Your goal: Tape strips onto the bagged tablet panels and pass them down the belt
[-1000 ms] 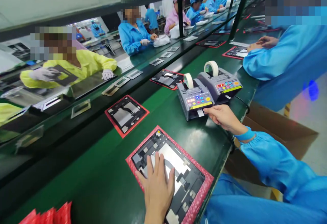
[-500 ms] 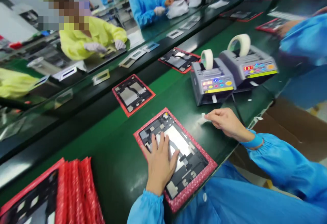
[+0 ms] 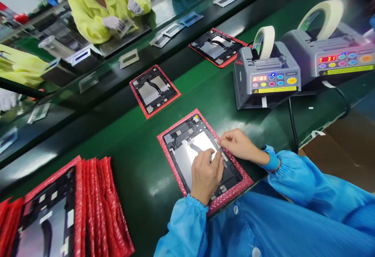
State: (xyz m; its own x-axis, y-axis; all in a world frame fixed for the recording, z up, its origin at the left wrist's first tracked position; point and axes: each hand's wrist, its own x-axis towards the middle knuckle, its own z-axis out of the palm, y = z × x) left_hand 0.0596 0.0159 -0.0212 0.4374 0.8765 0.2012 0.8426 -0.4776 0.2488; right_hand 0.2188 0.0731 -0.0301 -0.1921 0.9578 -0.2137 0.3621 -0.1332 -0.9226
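An opened tablet [image 3: 181, 167] lies on a red bubble-wrap sheet [image 3: 231, 193] in front of me, its silvery panel and dark inner parts facing up. My left hand [image 3: 206, 175] rests over the middle of the tablet with bent fingers slightly apart, holding nothing that I can see. At the tablet's right edge, my right hand [image 3: 238, 144] pinches a small piece of white tape [image 3: 217, 142] between thumb and forefinger. The left hand's fingertips are close to the right hand's and cover part of the panel.
Two grey tape dispensers [image 3: 266, 69] [image 3: 336, 50] with white rolls stand at the right. Two more tablets [image 3: 155, 91] [image 3: 218, 48] lie on red wrap farther back. A stack of red bubble-wrap bags [image 3: 99, 202] sits at left. Across the line, a person in yellow [image 3: 93, 15] handles a part.
My right hand has carried the tape piece left from in front of the dispenser to the tablet's edge. My left hand has shifted right, its flat fingers now bent. The view has moved closer.
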